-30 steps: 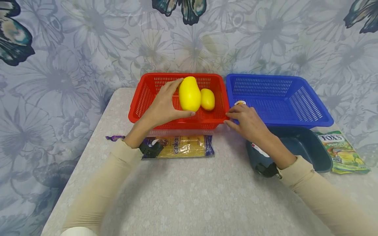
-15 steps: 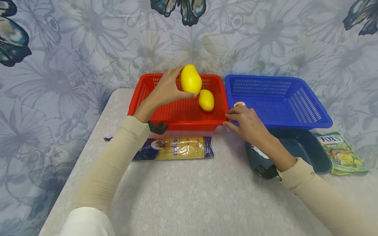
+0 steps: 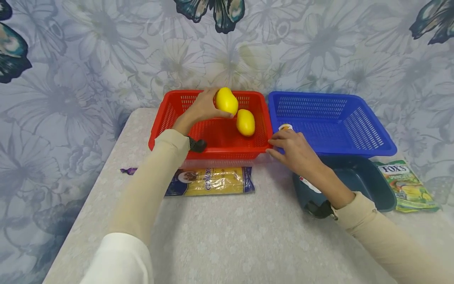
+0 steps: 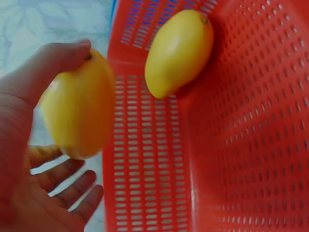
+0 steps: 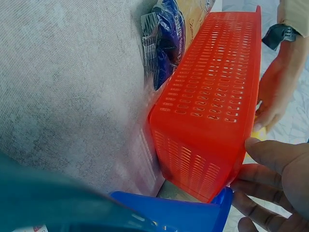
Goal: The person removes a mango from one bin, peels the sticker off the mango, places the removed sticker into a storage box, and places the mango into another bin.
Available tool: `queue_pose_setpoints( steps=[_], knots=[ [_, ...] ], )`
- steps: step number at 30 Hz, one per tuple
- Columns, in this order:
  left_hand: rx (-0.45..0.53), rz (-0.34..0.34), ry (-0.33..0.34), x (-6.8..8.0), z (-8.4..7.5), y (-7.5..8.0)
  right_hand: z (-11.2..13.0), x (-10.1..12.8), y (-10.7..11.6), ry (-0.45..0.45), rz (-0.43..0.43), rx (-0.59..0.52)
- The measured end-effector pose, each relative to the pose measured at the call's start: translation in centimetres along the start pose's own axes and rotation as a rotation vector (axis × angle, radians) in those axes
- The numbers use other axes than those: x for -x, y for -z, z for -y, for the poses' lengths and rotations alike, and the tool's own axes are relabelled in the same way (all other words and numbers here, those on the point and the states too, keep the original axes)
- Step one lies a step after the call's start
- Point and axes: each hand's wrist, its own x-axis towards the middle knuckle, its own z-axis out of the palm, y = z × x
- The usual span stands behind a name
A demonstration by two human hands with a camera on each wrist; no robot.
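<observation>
- While it lies flat along the near side of the red basket (image 3: 213,152), the spaghetti packet (image 3: 213,181) on the table (image 3: 230,236) is untouched, with a small purple wrapper end (image 3: 128,170) showing at its left.
- Left hand (image 3: 200,108): its fingers and thumb are curled round the larger yellow mango (image 3: 226,101), holding it up over the back of the red basket; the left wrist view shows the thumb on top and the fingers spread beneath.
- To do this well, I judge the hold should stay under the fruit's belly as it goes down, since its skin looks smooth and it could roll out of a light pinch.
- A second, smaller mango (image 3: 245,122) lies on the basket floor just right of the held one; setting the fruit down beside it rather than on it would keep either from rolling.
- Right hand (image 3: 294,148): its fingers lie fairly straight, resting against the red basket's near right corner where it meets the blue basket (image 3: 369,146), gripping nothing; keeping it there should steady the basket.
- Inside the blue basket sits a small round orange-and-white item (image 3: 285,127), too small to identify.
- Farther right are a dark tray (image 3: 376,185) and a Fox's candy bag (image 3: 408,185).
</observation>
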Motion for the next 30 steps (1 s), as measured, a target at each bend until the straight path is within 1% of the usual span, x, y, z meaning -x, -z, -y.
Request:
queue_pose_setpoints(
  steps=[3,7,13,16,20,22,25,30],
  knots=[
    [-0.018,0.048,0.030,-0.5,0.5,-0.3,0.0,0.1,0.0,0.006,-0.005,0.005],
    [-0.058,0.116,0.100,-0.9,0.9,-0.7,-0.1,0.1,-0.1,0.014,-0.009,0.000],
    [-0.081,0.196,0.124,-1.4,1.4,-1.4,-0.1,0.3,-0.3,0.016,-0.012,0.001],
    [-0.097,0.254,0.155,-1.6,1.6,-1.8,-0.2,0.4,-0.4,0.018,-0.013,0.005],
    [-0.087,0.346,0.210,-1.7,1.9,-2.3,-0.2,0.5,-0.4,0.012,-0.009,0.009],
    [-0.072,0.376,0.222,-1.7,2.1,-2.5,-0.2,0.5,-0.4,0.011,-0.008,0.011],
    [-0.053,0.404,0.236,-1.8,2.3,-2.8,-0.2,0.5,-0.5,0.009,-0.012,0.013],
    [-0.044,0.418,0.239,-1.8,2.7,-3.1,-0.1,0.6,-0.5,0.008,-0.016,0.012]
  ],
)
